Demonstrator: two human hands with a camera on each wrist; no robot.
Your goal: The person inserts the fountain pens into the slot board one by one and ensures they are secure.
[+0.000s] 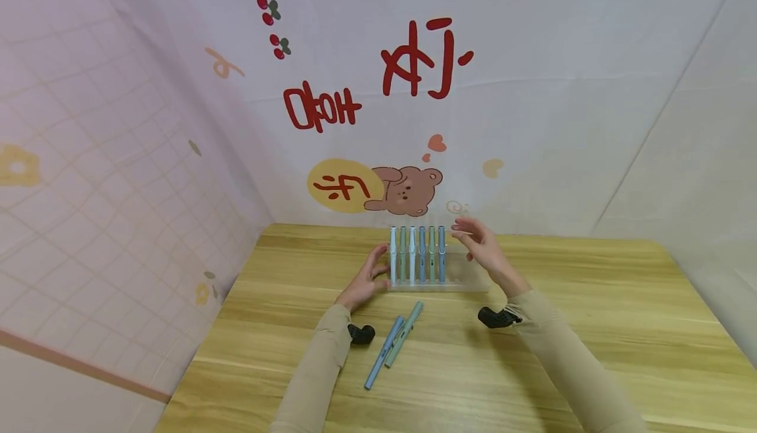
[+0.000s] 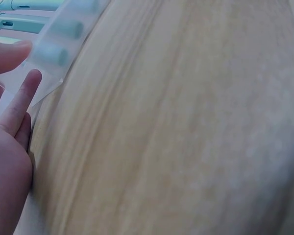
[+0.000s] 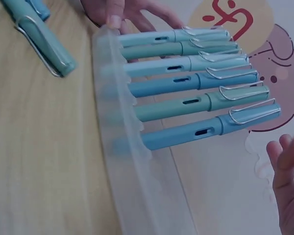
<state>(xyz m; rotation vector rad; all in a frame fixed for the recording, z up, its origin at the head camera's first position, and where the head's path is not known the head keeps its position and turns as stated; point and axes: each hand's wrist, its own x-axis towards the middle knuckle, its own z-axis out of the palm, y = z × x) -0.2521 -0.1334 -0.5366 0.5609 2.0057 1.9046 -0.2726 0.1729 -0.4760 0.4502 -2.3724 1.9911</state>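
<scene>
A frosted clear pen rack (image 1: 470, 286) stands near the table's back edge. Several capped fountain pens with wire clips, pale blue (image 3: 210, 61), green (image 3: 196, 104) and darker blue (image 3: 186, 137), stand side by side in its left part. My left hand (image 1: 363, 283) holds the rack's left end, thumb at the front corner and other fingers farther back. Beside the rightmost pen, my right hand (image 1: 486, 249) is raised with loosely bent fingers, apart from it and holding nothing. On the table before the rack lie a blue pen (image 1: 383, 354) and a green pen (image 1: 405, 333), touching.
The wooden table (image 1: 591, 328) meets a white printed cloth (image 1: 562, 124) behind the rack, with a cartoon bear on it. Another cloth (image 1: 136, 190) hangs along the left side. A black device (image 1: 497, 318) is worn at the right wrist, another (image 1: 362, 334) at the left.
</scene>
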